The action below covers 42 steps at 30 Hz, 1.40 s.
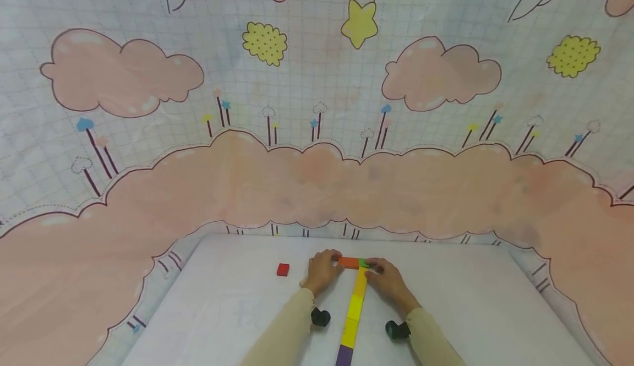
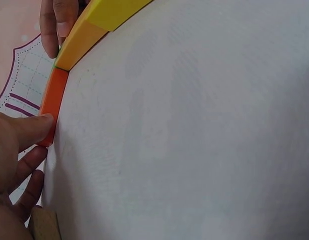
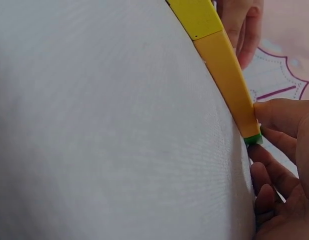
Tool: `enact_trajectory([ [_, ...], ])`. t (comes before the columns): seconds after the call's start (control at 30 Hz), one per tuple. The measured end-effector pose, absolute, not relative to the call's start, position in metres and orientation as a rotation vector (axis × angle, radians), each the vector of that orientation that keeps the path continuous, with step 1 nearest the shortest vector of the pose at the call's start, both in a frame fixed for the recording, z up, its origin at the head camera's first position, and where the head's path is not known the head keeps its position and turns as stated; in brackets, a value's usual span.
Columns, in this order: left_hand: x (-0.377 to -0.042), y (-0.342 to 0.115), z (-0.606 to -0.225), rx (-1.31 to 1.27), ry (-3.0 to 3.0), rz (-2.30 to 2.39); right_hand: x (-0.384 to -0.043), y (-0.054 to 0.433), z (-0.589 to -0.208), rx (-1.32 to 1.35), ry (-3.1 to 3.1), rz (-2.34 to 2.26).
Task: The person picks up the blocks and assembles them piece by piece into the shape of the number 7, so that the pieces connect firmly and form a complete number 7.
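An orange block [image 1: 349,263] lies crosswise at the far end of a row, touching a small green block [image 1: 364,263]. From the green one, a yellow-orange block [image 1: 360,282], yellow blocks [image 1: 353,308] and a purple block [image 1: 344,356] run toward the near edge. My left hand [image 1: 322,271] pinches the left end of the orange block, the thumb [image 2: 37,129] on its near side. My right hand [image 1: 391,284] pinches the green block at the corner, its thumb [image 3: 279,114] by the yellow-orange block. The green block is partly hidden by fingers.
A red block [image 1: 283,269] lies alone left of my left hand. Close beside that hand is a plain wooden block [image 2: 44,224], mostly hidden in the head view. White cloth covers the table [image 1: 213,300]; a patterned backdrop [image 1: 307,184] rises behind. Black wrist devices [image 1: 398,330] sit on both sleeves.
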<state>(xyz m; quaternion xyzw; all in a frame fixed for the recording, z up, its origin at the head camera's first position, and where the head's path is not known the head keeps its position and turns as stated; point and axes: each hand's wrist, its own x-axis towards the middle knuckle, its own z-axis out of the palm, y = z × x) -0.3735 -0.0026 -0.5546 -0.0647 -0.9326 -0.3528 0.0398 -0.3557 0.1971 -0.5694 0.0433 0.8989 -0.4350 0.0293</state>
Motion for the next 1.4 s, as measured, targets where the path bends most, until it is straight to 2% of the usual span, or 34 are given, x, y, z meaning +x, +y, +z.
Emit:
enact_trajectory([
  [0.83, -0.378, 0.000, -0.556, -0.176, -2.860, -1.045, -0.354, 0.197, -0.563, 0.140, 2.762, -1.353],
  [1.23, -0.376, -0.014, -0.551, -0.234, -2.598, -1.450, -0.352, 0.195, -0.562, 0.151, 2.755, -1.340],
  [1.4, -0.376, -0.024, -0.550, -0.242, -2.561, -1.473, -0.353, 0.198, -0.566, 0.134, 2.764, -1.338],
])
